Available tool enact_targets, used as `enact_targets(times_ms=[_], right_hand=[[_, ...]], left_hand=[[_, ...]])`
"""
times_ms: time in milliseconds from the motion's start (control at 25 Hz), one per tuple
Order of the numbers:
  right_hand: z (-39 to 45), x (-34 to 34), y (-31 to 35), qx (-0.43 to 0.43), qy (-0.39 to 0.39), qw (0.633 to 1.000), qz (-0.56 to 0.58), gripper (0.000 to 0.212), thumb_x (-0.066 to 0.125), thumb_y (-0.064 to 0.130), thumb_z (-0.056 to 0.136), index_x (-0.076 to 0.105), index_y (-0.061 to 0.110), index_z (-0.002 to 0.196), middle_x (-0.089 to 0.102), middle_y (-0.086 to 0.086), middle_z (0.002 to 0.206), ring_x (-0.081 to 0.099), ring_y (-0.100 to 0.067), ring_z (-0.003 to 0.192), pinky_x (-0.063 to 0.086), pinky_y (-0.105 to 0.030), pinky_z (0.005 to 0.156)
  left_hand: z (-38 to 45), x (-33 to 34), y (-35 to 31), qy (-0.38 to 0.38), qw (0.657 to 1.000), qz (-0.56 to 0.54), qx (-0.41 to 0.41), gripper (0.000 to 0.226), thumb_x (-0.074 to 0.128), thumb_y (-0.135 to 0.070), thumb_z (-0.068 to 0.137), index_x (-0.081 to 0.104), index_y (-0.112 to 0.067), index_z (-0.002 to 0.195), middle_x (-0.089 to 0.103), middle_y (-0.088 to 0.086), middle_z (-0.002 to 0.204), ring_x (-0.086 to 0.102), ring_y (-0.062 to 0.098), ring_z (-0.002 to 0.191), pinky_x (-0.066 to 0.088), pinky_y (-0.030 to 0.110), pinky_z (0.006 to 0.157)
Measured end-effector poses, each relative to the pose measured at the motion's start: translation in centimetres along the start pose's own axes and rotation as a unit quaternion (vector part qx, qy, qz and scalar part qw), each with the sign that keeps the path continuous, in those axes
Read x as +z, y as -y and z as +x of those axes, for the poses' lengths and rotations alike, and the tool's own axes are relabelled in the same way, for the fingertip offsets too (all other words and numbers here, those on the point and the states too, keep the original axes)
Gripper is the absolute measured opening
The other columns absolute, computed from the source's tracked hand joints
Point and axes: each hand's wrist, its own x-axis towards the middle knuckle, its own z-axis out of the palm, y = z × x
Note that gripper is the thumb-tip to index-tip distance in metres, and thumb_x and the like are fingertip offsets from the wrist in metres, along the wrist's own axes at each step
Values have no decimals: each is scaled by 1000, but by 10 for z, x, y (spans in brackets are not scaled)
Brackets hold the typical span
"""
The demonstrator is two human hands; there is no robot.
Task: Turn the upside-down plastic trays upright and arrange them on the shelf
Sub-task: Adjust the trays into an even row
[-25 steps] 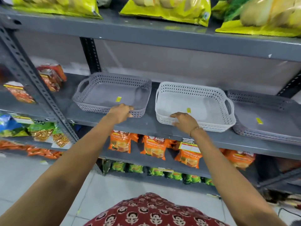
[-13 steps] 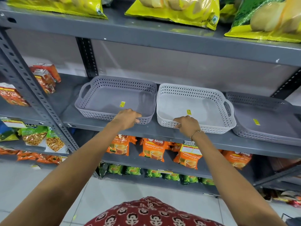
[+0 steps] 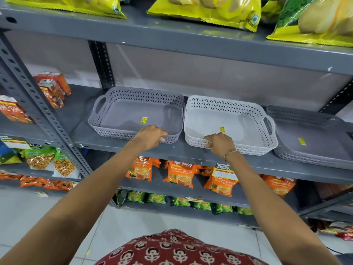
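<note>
Three perforated plastic trays stand in a row on the grey metal shelf (image 3: pixel 191 153). The grey tray (image 3: pixel 122 115) on the left is upright, and my left hand (image 3: pixel 150 136) grips its front rim. The white tray (image 3: pixel 238 123) in the middle is upright too, side by side with the grey one; my right hand (image 3: pixel 219 142) holds its front rim. A second grey tray (image 3: pixel 315 138) at the right lies upside down, bottom up, with a yellow sticker on it. It touches the white tray's right handle.
Yellow snack bags (image 3: pixel 210 10) lie on the shelf above. Orange tea packs (image 3: pixel 179 175) fill the shelf below, green packs under them. Red cartons (image 3: pixel 53 88) and more packets sit in the bay to the left past the slotted upright (image 3: pixel 38 111).
The grey tray and the white tray have slid closer together and further back on the shelf, now nearly touching. Both hands stay on their front rims.
</note>
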Motion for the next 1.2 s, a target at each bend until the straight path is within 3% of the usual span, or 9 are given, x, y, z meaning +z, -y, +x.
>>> enact_targets(times_ms=[240, 400, 480, 600, 760, 960, 1080, 1200], right_hand=[[-1, 0, -1, -7, 4, 1000, -1, 24, 51, 10, 90, 62, 17, 110, 67, -20, 105, 62, -37, 97, 52, -37, 76], [-1, -3, -4, -8, 47, 996, 72, 34, 57, 17, 89, 56, 19, 123, 63, -19, 119, 57, -35, 109, 50, -41, 88], [-4, -10, -7, -6, 45, 989, 142, 45, 64, 24, 85, 51, 21, 128, 62, -9, 127, 53, -28, 119, 48, -41, 97], [-13, -27, -20, -20, -10, 986, 167, 40, 62, 30, 87, 54, 22, 126, 64, -1, 125, 54, -23, 118, 48, -39, 98], [-42, -43, -73, 4, -91, 977, 191, 27, 57, 28, 91, 63, 20, 116, 70, -1, 116, 61, -21, 109, 53, -42, 92], [-89, -50, -179, 71, -163, 967, 185, 21, 55, 24, 91, 69, 19, 106, 72, -3, 113, 65, -25, 104, 56, -43, 85], [-111, -46, -251, 102, -140, 967, 186, 21, 56, 22, 91, 69, 16, 107, 69, -6, 118, 62, -30, 108, 54, -46, 89], [-121, -33, -294, 100, -41, 978, 179, 34, 63, 27, 88, 62, 12, 118, 60, -9, 131, 52, -29, 123, 46, -42, 100]], left_hand=[[-1, -1, -2, 9, 1000, -23, -1, 40, 52, -1, 91, 56, -16, 128, 71, 12, 109, 64, 29, 104, 52, 38, 87], [-1, -7, -2, 54, 989, -137, -3, 42, 61, -29, 91, 53, -10, 127, 64, 16, 118, 59, 31, 113, 48, 39, 92], [3, -15, -10, 31, 981, -192, 5, 51, 63, -40, 87, 49, -11, 128, 58, 10, 131, 54, 26, 121, 46, 40, 101], [20, -31, -40, -51, 973, -219, 52, 51, 60, -40, 89, 48, -11, 129, 57, 7, 132, 52, 21, 121, 44, 36, 104], [56, -47, -119, -89, 955, -245, 138, 42, 58, -34, 92, 51, -13, 127, 59, 6, 128, 52, 21, 121, 42, 35, 104], [91, -37, -230, -42, 959, -216, 179, 48, 60, -30, 90, 48, -12, 133, 55, 8, 136, 49, 26, 126, 41, 41, 106], [104, -34, -284, 2, 978, -147, 147, 58, 59, -35, 89, 42, -8, 137, 47, 13, 143, 43, 30, 131, 41, 45, 105], [108, -24, -309, 14, 991, -100, 87, 47, 56, -36, 90, 49, -9, 128, 55, 15, 133, 51, 33, 123, 47, 43, 96]])
